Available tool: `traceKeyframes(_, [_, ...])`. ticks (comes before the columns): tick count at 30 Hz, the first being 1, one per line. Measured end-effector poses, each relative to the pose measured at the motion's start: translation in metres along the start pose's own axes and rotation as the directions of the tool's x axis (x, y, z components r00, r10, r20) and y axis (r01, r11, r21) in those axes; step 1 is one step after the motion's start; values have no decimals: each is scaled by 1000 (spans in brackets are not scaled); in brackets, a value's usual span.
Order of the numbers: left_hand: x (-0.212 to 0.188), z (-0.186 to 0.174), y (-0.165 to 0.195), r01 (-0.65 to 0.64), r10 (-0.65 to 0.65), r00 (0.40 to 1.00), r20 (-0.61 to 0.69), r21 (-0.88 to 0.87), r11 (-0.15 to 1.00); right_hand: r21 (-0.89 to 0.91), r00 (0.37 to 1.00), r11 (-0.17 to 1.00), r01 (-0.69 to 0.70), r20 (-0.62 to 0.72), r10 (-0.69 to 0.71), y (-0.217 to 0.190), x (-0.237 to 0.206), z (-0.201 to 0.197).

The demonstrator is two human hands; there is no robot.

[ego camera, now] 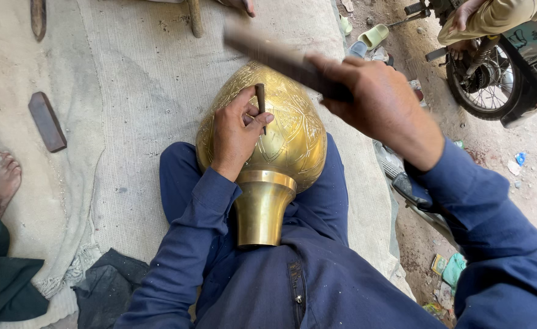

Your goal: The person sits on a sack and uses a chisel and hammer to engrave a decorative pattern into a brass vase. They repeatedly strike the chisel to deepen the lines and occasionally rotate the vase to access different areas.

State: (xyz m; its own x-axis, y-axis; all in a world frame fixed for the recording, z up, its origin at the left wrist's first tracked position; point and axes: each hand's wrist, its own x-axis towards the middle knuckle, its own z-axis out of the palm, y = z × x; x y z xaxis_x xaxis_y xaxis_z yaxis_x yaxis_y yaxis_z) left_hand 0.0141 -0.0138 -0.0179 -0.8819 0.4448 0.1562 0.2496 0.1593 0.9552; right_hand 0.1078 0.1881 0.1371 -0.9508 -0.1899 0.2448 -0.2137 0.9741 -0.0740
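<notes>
Your left hand [235, 131] rests on the engraved brass vessel [280, 140] lying in your lap, pinching a small dark punch [260, 103] upright against its surface; your right hand [378, 103] grips a blurred hammer handle [274, 58] raised above it

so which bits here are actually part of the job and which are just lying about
In use:
- brass vase, across the lap
- punch in left hand
- striking bar in right hand

Lying about:
- flat bar on the mat
- dark cloth
- green sandal
- motorbike
</notes>
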Motion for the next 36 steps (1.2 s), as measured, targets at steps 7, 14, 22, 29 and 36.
traceKeyframes(7, [-2,-1,2,-37,36,999,-21,-17,999,-61,997,998,-4,75,9,-1,1,-2])
traceKeyframes(14, [-5,0,5,-20,19,999,-34,-33,999,-106,992,994,-7,121,20,-3,-1,3])
traceKeyframes(22, [-10,2,3,4,-5,1000,-28,-14,1000,-123,993,992,-19,112,33,-5,-3,2])
traceKeyframes(29, [-12,3,2,-16,14,998,-61,-29,999,-129,988,992,0,154,20,-10,-2,-2])
traceKeyframes(36, [-15,6,2,-20,18,997,-73,-31,999,-100,996,995,0,90,9,-12,-5,-2])
